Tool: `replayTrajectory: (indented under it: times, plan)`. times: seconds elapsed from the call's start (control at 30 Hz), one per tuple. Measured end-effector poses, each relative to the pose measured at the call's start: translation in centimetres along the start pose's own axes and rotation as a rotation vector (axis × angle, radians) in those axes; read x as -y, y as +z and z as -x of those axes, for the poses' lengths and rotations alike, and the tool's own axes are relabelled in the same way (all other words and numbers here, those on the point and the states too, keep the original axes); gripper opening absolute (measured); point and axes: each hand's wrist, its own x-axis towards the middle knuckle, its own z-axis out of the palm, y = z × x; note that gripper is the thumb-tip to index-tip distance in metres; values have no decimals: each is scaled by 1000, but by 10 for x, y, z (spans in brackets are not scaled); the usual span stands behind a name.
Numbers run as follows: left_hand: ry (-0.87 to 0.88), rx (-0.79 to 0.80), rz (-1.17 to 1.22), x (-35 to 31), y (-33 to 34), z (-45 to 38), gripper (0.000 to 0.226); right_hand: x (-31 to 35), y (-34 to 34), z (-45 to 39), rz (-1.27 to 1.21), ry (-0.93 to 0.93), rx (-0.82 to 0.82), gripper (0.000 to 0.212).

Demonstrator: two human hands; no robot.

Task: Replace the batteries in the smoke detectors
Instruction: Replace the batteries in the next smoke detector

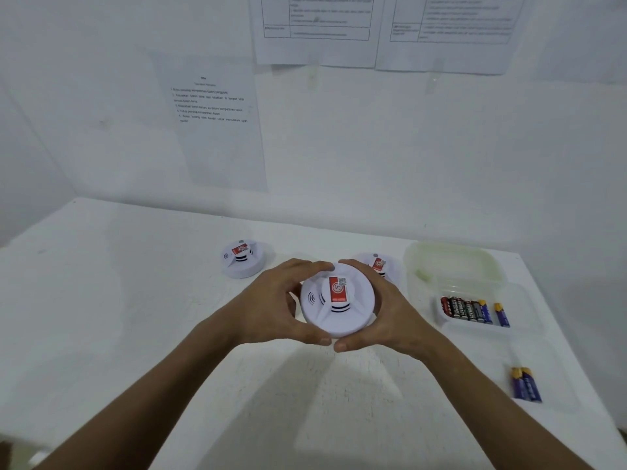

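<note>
A round white plastic smoke detector with a red label on its top (337,301) is held just above the white table (135,300), in the middle of the view. The left hand (271,305) wraps its rim from 9 o'clock and the right hand (386,308) from 3 o'clock; the fingers are curled around the far edge and the thumbs nearly meet at 6 o'clock. Both hands grip it firmly, not spread.

I judge that the detector is light, stiff and hollow, and its smooth shell may slip a little. The rim is the good place to hold, because the raised centre with vents looks more delicate. To reach the batteries, it probably must be turned over or twisted open.

At 10 o'clock from it a second white detector (242,258) rests on the table, and a third one (376,264) is at 1 o'clock, partly hidden. At 3 o'clock a clear plastic tray (522,300) holds several batteries (464,309), and two blue batteries (526,385) lie at 4 o'clock
</note>
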Motion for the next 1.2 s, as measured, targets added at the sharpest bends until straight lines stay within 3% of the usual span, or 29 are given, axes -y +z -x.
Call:
replayTrajectory:
  times: [0.33, 0.97, 1.2]
  plan:
    - [40, 50, 20, 9, -14, -3, 69, 10, 13, -11, 61, -21, -34, 87]
    - [31, 123, -13, 53, -51, -10, 88, 10, 49, -40, 74, -52, -131, 98]
    - [60, 143, 16, 56, -55, -11, 76, 9, 54, -41, 80, -24, -148, 98]
